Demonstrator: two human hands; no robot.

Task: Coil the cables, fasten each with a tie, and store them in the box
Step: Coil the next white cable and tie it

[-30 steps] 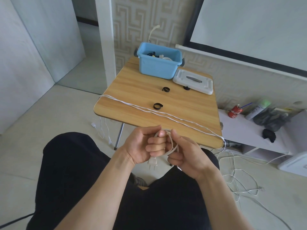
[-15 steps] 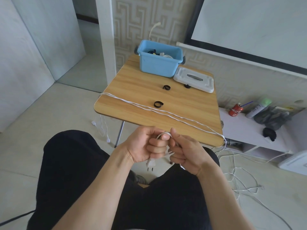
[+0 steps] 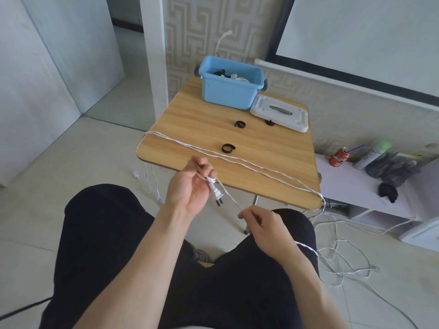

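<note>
My left hand [image 3: 190,186] is raised at the table's near edge, fingers closed on the plug end of a thin white cable [image 3: 249,165]; the white plug [image 3: 217,193] hangs below the fingers. My right hand [image 3: 263,225] sits lower and to the right, pinching the same cable, which runs taut between both hands. The rest of the cable lies across the wooden table [image 3: 190,119] and drops to the floor in loose loops on the right. Three black ties lie on the table: one near [image 3: 228,148], one farther [image 3: 240,124], one by the lid [image 3: 269,122]. A blue box [image 3: 229,93] holding cables stands at the back.
The box's white lid [image 3: 279,112] lies right of the box. A low white shelf [image 3: 356,186] on the right carries a red can, a spray bottle and dark items. Tangled cable covers the floor right of my legs. A white pillar stands behind the table's left.
My hands have separated: the left rose toward the table edge with the plug end, and the right drew down and right along the cable, stretching it between them.
</note>
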